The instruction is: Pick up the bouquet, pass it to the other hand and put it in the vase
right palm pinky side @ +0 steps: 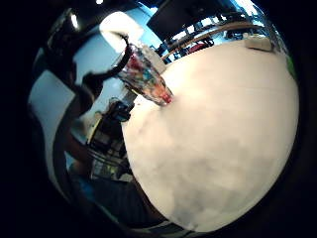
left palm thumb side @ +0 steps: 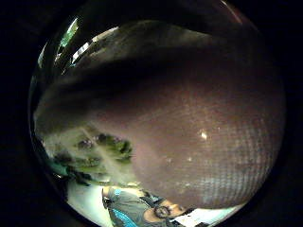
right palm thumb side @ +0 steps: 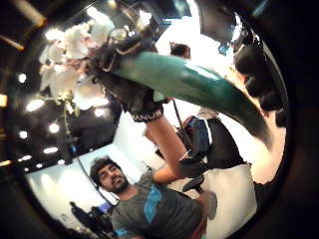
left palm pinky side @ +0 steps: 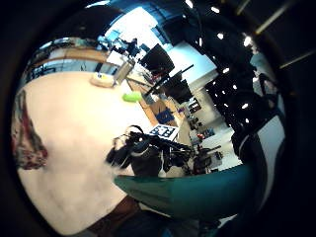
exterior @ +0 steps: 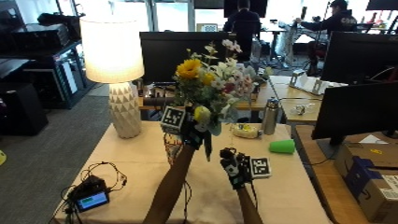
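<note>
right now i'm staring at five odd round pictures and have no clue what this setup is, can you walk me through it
There is no robot here: a person works at a table with both hands in black gloves. Four of the pictures come from tiny very wide-angle cameras on the palms, two per hand, which is why they look round and tilted. The fifth, the outside view, looks down from above and behind the person's head.

In the outside view the left hand grips a bouquet by its stems and holds it up over the table. The right hand is lower, beside the stems; whether it touches them is unclear.

On the table stand a patterned vase, a lit lamp, a green cup, a metal bottle and a small device with cables.
</note>
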